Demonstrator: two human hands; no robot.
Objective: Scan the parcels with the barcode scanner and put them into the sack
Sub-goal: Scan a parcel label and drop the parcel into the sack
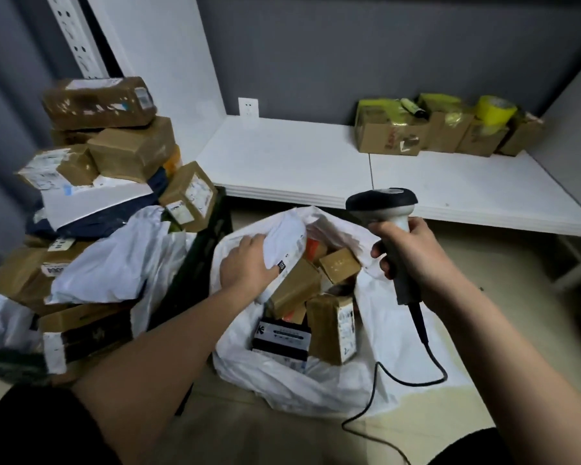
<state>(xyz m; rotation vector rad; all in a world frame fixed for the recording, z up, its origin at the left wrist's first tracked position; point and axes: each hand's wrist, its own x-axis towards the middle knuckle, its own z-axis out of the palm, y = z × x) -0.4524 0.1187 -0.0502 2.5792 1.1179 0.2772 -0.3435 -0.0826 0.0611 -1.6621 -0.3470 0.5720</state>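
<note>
Barcode scanner (pixel 388 229) sits in the right hand (pixel 413 253), fingers wrapped round the grip; long axis runs roughly 12 to 6 o'clock, head up and tipped toward 11, black cable (pixel 413 374) trailing off the butt toward 6–7 o'clock across the floor. White soft parcel (pixel 284 241) is held by the left hand (pixel 247 263) at the sack's 10 o'clock rim, fingers curled over its near edge, long axis running about 1 to 7 o'clock, partly inside the mouth. Sack (pixel 282 380) — white plastic, one, mouth open upward, sitting on the floor centre frame. Inside it I count about five brown cardboard boxes (pixel 331 327), one dark box with a white label (pixel 280 337), plus a glimpse of something orange; deeper contents hidden. Unsorted pile (pixel 91 203) at 9 o'clock: a heap of brown boxes and white and dark bags, too jumbled to count. White low shelf (pixel 299 162) at 12–2 o'clock carries four open cartons (pixel 446 132) with yellow tape, near the wall.
</note>
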